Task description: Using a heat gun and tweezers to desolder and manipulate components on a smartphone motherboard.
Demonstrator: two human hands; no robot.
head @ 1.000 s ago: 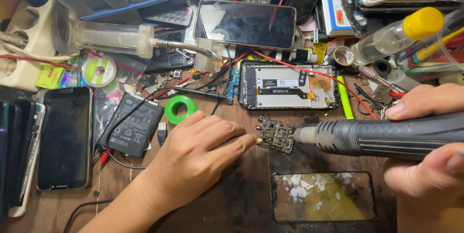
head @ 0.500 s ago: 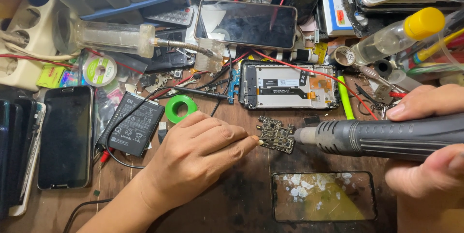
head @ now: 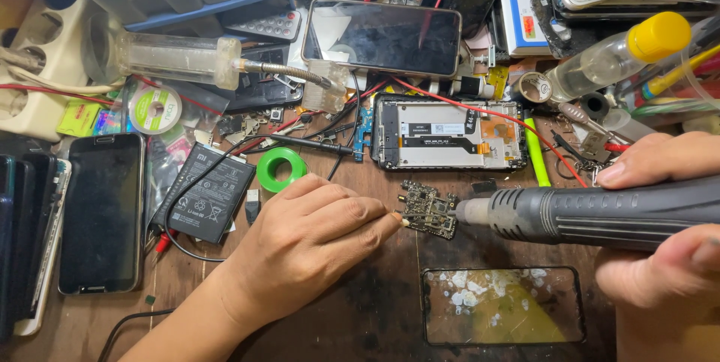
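Pinching fingers (head: 379,221) beside circuit board (head: 429,208)

Opened phone frame (head: 450,135) at the middle of the cluttered wooden bench (head: 360,317), green tape roll (head: 280,168) just left of it, black battery (head: 204,203) further left, dark phone (head: 381,36) above it, yellow-capped clear bottle (head: 619,53) to its upper right, cracked screen panel (head: 501,306) well below it.

The left hand (head: 311,238) has shifted slightly rightward, bringing its fingertips to the left edge of the small circuit board (head: 429,209). The hot-air tool (head: 585,216) nozzle has closed in on the board's right edge.
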